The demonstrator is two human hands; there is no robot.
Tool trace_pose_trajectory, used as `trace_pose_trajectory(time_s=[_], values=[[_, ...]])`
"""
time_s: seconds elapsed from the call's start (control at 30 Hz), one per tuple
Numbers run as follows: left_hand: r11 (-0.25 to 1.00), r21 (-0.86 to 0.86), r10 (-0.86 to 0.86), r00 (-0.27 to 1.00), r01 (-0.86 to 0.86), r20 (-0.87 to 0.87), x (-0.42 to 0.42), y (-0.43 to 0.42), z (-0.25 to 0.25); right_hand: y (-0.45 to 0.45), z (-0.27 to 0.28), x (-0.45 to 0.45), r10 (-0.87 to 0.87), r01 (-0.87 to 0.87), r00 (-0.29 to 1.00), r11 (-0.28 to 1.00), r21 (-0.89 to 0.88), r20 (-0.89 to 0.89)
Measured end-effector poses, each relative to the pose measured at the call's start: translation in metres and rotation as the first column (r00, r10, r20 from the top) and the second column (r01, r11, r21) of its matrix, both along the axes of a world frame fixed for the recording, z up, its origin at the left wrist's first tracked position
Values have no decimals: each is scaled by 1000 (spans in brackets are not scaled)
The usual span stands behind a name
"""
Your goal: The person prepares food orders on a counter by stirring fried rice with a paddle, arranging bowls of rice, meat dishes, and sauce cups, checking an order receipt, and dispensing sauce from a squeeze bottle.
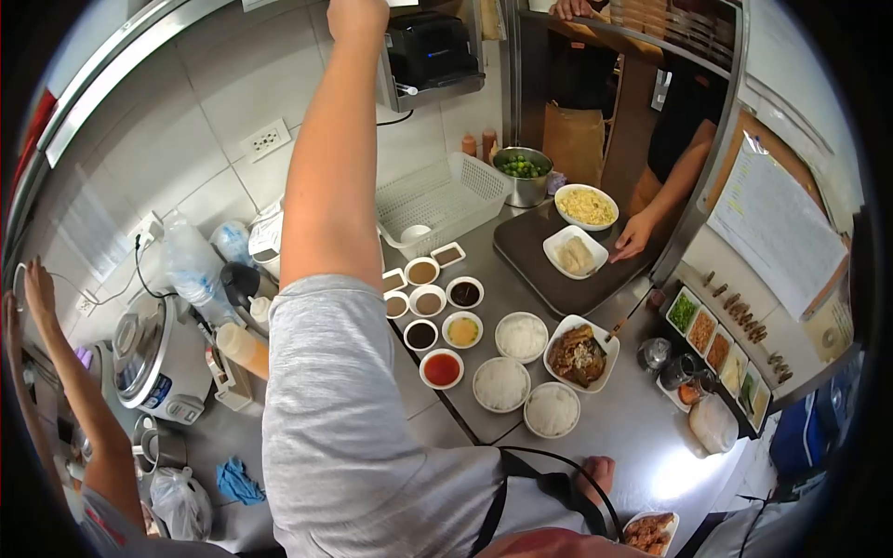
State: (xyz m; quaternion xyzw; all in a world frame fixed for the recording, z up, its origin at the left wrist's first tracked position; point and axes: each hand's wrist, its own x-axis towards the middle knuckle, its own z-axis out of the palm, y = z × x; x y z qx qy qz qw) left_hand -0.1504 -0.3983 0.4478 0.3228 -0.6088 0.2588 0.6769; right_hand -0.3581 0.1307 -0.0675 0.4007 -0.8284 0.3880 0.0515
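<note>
My left hand is raised in front of the wall, beside a black printer; the frame's top edge cuts off its fingers. A corner of white paper shows near it. Low on the right, my right hand is at the steel counter's near edge with its fingers curled; what is inside them is hidden. Between the two are three bowls of white rice, a dish of dark glazed food and several small sauce bowls. Nearest the right hand is a dish of browned food.
Through the opening, another person's hand is beside a white bowl on a dark tray. Another person's hand is raised at far left. A rice cooker, a white basket and a topping rack stand around.
</note>
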Motion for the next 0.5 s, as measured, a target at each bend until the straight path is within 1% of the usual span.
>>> trace_pose_trajectory(time_s=[0.07,0.2,0.27,0.3,0.33,0.4,0.43,0.5], values=[[997,49,64,994,-60,-84,-4,-11,16,-1,5,3,-18,18,1000,1000,0,21],[985,-7,170,984,-170,-51,0,-43,42,-8,21,8,-27,27,1000,1000,2,8],[988,-56,137,984,-144,-117,2,-54,48,-13,17,7,-5,4,1000,1000,11,18],[988,-81,120,982,-133,-148,3,-58,50,-18,13,7,-53,54,999,998,21,-5],[992,-74,81,973,-98,-215,5,-61,49,-21,10,6,-45,45,999,999,22,-16],[997,-68,1,939,-26,-343,7,-39,39,-25,4,2,-29,30,999,999,25,-36],[1000,-16,-1,862,-8,-507,13,-32,39,-27,1,-1,-4,5,999,1000,14,-50],[995,78,19,634,66,-773,36,-20,37,-28,-11,-8,35,-35,997,999,-3,-70]])
